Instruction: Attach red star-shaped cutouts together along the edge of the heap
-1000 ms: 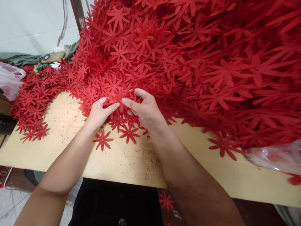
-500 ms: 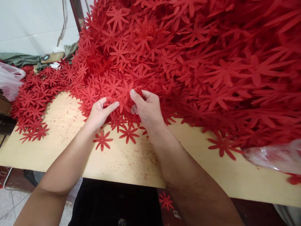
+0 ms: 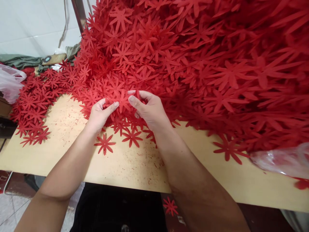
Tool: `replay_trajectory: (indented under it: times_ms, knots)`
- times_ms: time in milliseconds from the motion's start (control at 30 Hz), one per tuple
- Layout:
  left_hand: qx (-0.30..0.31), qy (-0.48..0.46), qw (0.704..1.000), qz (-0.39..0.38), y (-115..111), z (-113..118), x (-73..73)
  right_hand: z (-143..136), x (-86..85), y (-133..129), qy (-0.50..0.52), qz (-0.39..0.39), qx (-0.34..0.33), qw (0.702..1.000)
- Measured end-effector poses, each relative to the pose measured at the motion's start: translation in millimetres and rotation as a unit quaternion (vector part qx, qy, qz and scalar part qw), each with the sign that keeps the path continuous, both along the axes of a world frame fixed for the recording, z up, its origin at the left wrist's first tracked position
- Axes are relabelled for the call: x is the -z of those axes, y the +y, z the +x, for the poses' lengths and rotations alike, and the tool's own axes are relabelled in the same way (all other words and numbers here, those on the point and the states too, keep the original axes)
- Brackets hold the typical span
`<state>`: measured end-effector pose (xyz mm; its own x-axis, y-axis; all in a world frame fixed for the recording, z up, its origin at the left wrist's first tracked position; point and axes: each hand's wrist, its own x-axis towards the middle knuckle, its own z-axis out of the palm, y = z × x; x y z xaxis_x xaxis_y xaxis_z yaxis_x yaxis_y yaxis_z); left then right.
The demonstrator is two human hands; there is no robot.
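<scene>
A red flower cutout (image 3: 123, 101) with narrow petals is held up between my two hands, in front of the big pile of like cutouts (image 3: 145, 58). My left hand (image 3: 100, 114) pinches its left petals between thumb and fingers. On the other side my right hand (image 3: 149, 108) has thumb and forefinger closed at a right-hand petal. Whether one or more layers are in my fingers I cannot tell. Just below my hands, single red flowers (image 3: 105, 144) lie flat on the table.
The pale wooden table (image 3: 116, 170) has red specks on it. A smaller heap of flowers (image 3: 36, 103) lies left, beside a white plastic bag (image 3: 11, 80). Clear plastic (image 3: 282, 159) is at the right edge. Green cloth (image 3: 20, 60) lies at the back left by the tiled wall.
Both hands have shifted slightly left, the right one more. The right thumb and fingers have moved in nearer the flower's middle. The pile looks the same.
</scene>
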<state>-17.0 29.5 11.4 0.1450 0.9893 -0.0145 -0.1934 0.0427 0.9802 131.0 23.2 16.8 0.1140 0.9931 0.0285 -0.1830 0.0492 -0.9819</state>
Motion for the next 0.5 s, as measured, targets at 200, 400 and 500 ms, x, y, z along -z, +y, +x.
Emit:
replay_trajectory:
  times_ms: [200, 400, 500]
  knots:
    - [0.018, -0.016, 1.000, -0.010, -3, 3, -2.4, -4, -1.1, -3, 0.024, -0.041, -0.042, 0.998]
    - [-0.020, 0.009, 1.000, -0.012, 0, 1, -1.9, 3, 10.6, 2, -0.002, -0.010, 0.061, 0.998]
    - [-0.032, 0.009, 0.999, -0.016, 3, -2, -0.9, 7, 14.1, 5, -0.046, 0.036, 0.124, 0.991]
